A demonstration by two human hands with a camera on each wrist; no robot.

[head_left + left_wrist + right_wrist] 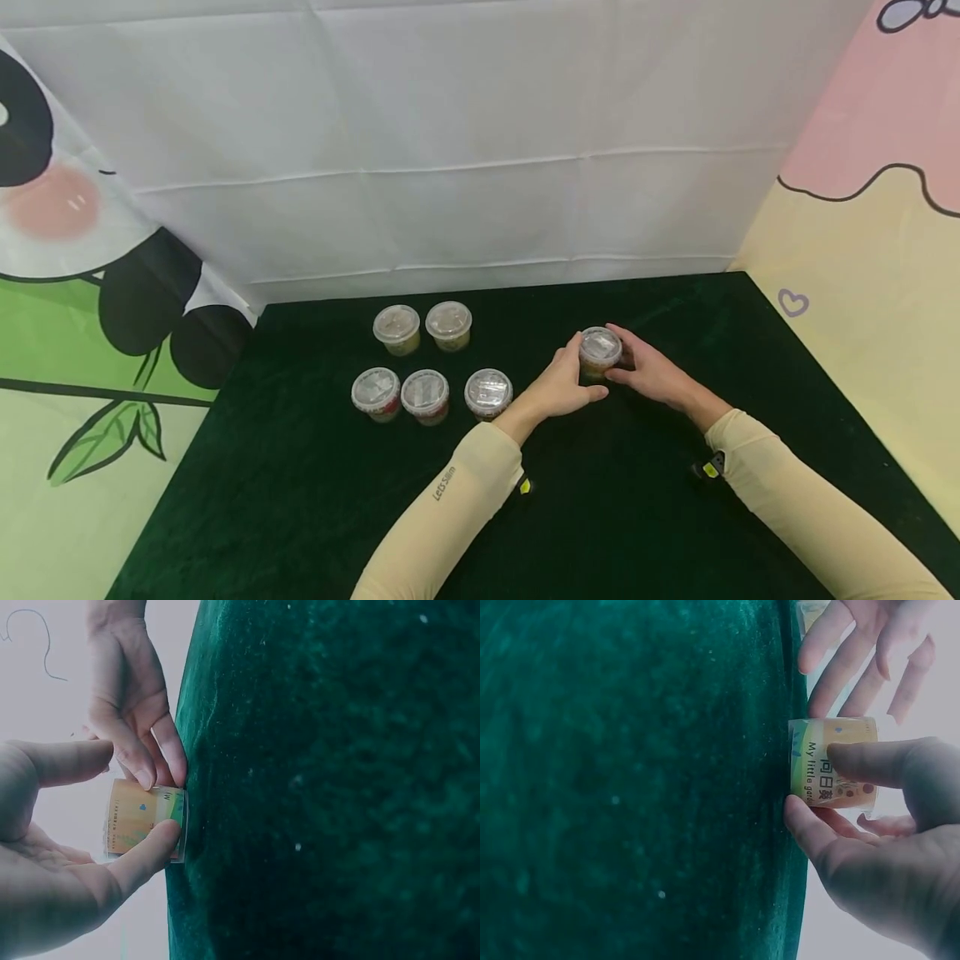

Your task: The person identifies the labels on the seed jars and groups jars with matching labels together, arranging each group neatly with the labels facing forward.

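Note:
A small lidded plastic cup (pixel 600 350) with a yellow and green printed label stands on the dark green cloth, right of the middle. My right hand (pixel 651 371) holds it from the right, thumb and fingers about its side. In the right wrist view the cup (pixel 832 761) shows the words "My little" beside my right hand (pixel 885 855). My left hand (pixel 558 385) is at the cup's left side with fingers extended and thumb apart. In the left wrist view one finger of my left hand (pixel 67 877) touches the cup (pixel 142 817).
Several similar lidded cups stand to the left in two rows: two at the back, including a cup (pixel 450 325), and three in front, including a cup (pixel 425 396). The nearest cup (pixel 489 392) is beside my left forearm. A white cloth wall (pixel 480 208) rises behind.

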